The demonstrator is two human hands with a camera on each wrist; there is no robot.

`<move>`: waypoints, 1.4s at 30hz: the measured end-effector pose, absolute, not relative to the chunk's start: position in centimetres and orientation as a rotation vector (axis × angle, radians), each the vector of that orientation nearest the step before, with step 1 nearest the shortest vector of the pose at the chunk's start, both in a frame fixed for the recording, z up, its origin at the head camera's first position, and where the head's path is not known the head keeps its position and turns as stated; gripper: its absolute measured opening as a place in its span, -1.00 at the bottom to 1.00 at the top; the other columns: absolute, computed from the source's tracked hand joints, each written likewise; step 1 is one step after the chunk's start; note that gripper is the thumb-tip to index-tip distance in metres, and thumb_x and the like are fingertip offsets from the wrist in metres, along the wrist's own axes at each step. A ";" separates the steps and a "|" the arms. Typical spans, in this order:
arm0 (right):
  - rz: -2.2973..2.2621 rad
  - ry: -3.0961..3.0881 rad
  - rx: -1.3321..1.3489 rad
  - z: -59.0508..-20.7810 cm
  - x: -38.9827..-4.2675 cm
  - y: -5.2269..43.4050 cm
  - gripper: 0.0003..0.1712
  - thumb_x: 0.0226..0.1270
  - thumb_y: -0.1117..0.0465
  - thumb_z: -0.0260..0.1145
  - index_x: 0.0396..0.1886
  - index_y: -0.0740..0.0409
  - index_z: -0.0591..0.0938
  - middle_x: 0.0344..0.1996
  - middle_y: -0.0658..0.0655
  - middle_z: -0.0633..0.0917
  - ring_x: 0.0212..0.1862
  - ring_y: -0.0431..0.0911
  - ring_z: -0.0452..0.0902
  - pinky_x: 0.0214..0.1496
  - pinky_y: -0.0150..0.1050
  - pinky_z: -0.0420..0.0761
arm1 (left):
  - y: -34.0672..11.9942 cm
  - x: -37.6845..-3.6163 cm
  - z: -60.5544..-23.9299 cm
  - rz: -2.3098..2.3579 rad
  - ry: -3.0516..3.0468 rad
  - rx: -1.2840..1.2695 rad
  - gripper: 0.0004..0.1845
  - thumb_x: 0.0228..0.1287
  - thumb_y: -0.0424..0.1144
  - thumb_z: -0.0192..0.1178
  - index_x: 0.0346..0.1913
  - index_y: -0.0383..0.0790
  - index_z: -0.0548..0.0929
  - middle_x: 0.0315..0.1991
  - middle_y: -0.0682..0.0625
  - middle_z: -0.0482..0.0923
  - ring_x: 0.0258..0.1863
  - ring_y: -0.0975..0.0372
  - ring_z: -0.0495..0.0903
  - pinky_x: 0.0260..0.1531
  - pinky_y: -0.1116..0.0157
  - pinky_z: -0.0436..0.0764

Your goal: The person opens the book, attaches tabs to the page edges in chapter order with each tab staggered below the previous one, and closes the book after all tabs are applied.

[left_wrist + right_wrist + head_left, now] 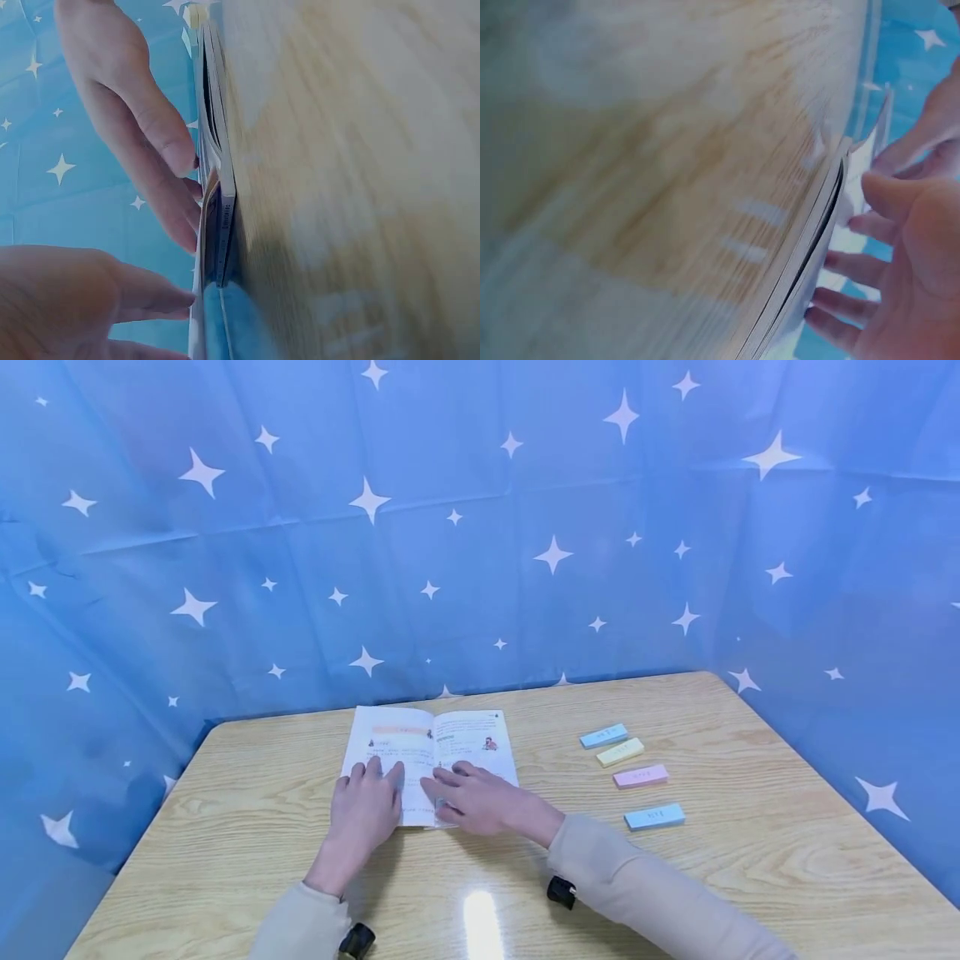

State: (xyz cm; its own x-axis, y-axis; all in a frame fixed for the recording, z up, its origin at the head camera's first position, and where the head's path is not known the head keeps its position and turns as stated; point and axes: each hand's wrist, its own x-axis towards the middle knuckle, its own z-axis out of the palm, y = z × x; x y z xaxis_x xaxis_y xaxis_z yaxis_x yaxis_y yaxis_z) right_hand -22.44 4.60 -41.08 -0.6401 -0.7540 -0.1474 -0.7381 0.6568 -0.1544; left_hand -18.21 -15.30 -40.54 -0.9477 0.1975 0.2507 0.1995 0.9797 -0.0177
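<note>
1 book (pixel 418 777) lies open on the table (pixel 225 835), its lower edge toward the person and its fold between the 2 hands. Both wrist views show pages bowing up near the fold rather than lying fully flat.

Left hand (pixel 365 808): palm down, fingers extended and slightly apart, fingertips on the left page. Right hand (pixel 476 797): reaching in from the right, fingers spread over the right page toward the fold. No pinch on a leaf is visible at either hand.

Assessment: the step in hand appears to be opening out the book and pressing its pages flat. The next move, in this judgement, calls for even pressure outward from the fold, with the left hand keeping its page down. Released early, the bowed pages could spring up.

Right of the book, well apart from both hands, 4 small blocks stand in a loose column: 1 blue block (pixel 603 736) farthest off, then 1 yellow block (pixel 620 752), 1 pink block (pixel 641 777) and 1 nearer blue block (pixel 654 817). Their markings are illegible. A star-patterned blue curtain (pixel 465 560) hangs behind the table.
</note>
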 end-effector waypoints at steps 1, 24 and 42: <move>-0.099 2.678 -1.223 -41.1 -22.4 4.5 -0.37 0.68 -0.05 -0.07 0.62 -0.05 0.17 0.55 0.14 0.23 0.56 0.11 0.06 0.56 -0.07 0.07 | -15.3 -18.2 -40.5 -0.016 -2.917 -0.292 -0.59 0.40 -0.20 0.22 0.26 -0.18 0.62 0.08 -0.33 0.53 0.02 -0.16 0.54 -0.10 -0.11 0.59; -0.036 2.618 -1.011 -40.0 -21.9 7.9 -0.29 0.61 -0.11 0.05 0.64 -0.23 0.09 0.61 0.04 0.08 0.58 0.05 -0.02 0.53 0.02 0.16 | -13.0 -19.5 -41.1 -0.367 -3.315 -0.534 -0.41 0.62 0.02 -0.07 0.59 0.04 0.20 0.54 -0.45 -0.05 0.47 -0.31 0.09 0.31 -0.28 0.26; -0.344 2.667 -0.984 -39.1 -26.6 8.4 -0.44 0.63 0.07 0.09 0.49 0.16 0.38 0.37 0.25 0.45 0.37 0.11 0.39 0.36 0.16 0.40 | -11.6 -20.1 -40.8 -0.324 -3.366 -0.554 -0.40 0.57 0.04 0.03 0.58 0.09 0.25 0.53 -0.42 0.03 0.45 -0.33 0.13 0.29 -0.28 0.30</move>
